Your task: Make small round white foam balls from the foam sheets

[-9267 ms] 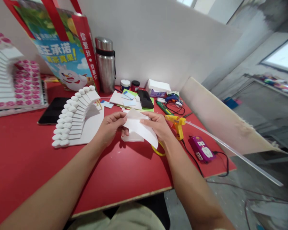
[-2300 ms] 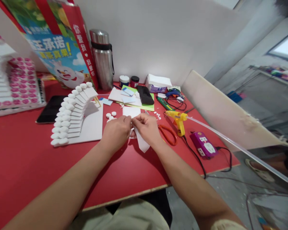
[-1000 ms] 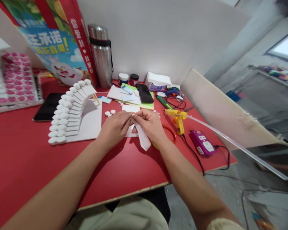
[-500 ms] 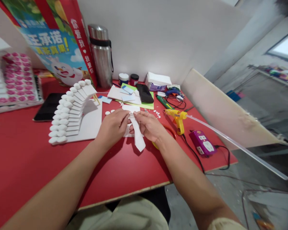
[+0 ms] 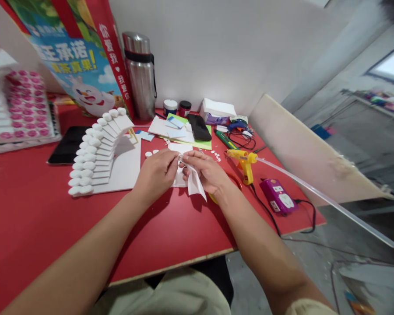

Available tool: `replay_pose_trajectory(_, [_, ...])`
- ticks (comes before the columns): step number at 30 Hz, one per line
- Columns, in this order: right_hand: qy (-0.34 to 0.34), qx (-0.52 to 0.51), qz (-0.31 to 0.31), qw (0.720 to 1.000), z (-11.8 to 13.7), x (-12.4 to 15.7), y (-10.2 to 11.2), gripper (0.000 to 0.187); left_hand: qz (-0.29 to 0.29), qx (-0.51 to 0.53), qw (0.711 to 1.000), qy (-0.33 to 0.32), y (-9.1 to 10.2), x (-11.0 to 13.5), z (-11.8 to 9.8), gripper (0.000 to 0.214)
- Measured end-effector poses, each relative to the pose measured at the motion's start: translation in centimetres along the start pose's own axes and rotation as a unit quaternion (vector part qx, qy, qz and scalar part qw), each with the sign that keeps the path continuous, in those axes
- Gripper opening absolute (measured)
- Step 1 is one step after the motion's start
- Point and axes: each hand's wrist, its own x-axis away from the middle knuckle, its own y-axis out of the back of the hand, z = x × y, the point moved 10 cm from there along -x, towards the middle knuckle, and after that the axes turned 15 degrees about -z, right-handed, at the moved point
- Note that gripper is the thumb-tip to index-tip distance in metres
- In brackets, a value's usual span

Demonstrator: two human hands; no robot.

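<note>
Both of my hands meet over the middle of the red table (image 5: pixel 36 210). My left hand (image 5: pixel 156 174) and my right hand (image 5: pixel 206 170) each pinch the top of a white sheet piece (image 5: pixel 194 183), which hangs down between them toward me. A second white piece (image 5: pixel 178 178) lies flat on the table under my hands. A few small white discs (image 5: pixel 150 153) rest just beyond my left hand. Left of my hands stands a white stepped model (image 5: pixel 98 151) with rounded white knobs along its steps.
A yellow glue gun (image 5: pixel 244 161) with a long clear stick, a purple power strip (image 5: pixel 277 195) and orange-handled scissors (image 5: pixel 236 183) lie to the right. A steel flask (image 5: pixel 140 81), paint jars (image 5: pixel 176 107), a printed bag (image 5: pixel 75 61), a black tablet (image 5: pixel 67 151) and pink-dotted models (image 5: pixel 16 109) stand behind.
The white piece shifted slightly in my fingers over the last second and now hangs more to the right. Earlier the sheet was larger and held higher.
</note>
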Motion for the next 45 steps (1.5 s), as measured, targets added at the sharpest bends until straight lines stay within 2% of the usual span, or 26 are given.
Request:
replay_pose_trajectory(5, [-0.075, -0.014, 0.017, 0.997, -1.0, 0.0, -0.2, 0.016, -0.015, 0.002, 1.0, -0.003, 0.2, 0.0, 0.1, 0.026])
replay_pose_trajectory(11, [-0.064, -0.023, 0.028, 0.997, -1.0, 0.1, -0.2, 0.02, 0.001, -0.013, 1.0, -0.017, -0.1, 0.2, -0.2, 0.027])
replay_pose_trajectory(18, [0.017, 0.026, -0.027, 0.999, 0.1, 0.0, 0.4, 0.028, 0.006, 0.003, 1.0, 0.008, -0.4, 0.3, 0.1, 0.026])
replay_pose_trajectory(24, [0.111, 0.088, -0.048, 0.989, 1.3, 0.1, 0.5, 0.026, 0.002, 0.018, 0.998, 0.053, -0.5, 0.5, 0.3, 0.027])
replay_pose_trajectory(26, [0.177, 0.134, -0.066, 0.973, 2.3, 0.5, 0.5, 0.021, 0.006, 0.017, 0.998, 0.056, -0.6, 0.6, 0.2, 0.027])
replay_pose_trajectory(30, [0.312, 0.227, -0.1, 0.917, 4.2, 1.6, 0.1, 0.016, 0.005, -0.028, 0.999, 0.017, -0.7, 0.6, -0.3, 0.027])
replay_pose_trajectory(34, [0.32, 0.234, -0.1, 0.913, 4.1, 1.7, -0.2, 0.023, 0.004, -0.087, 0.996, -0.029, -0.7, 0.6, -0.5, 0.028])
replay_pose_trajectory(39, [0.31, 0.233, -0.093, 0.917, 3.8, 1.6, -0.2, 0.022, 0.005, -0.1, 0.995, -0.014, -0.7, 0.7, 0.1, 0.031])
replay_pose_trajectory(45, [0.362, 0.307, -0.139, 0.869, 4.3, 2.0, 0.4, 0.012, 0.037, -0.155, 0.985, -0.064, -1.5, 1.0, -0.7, 0.03])
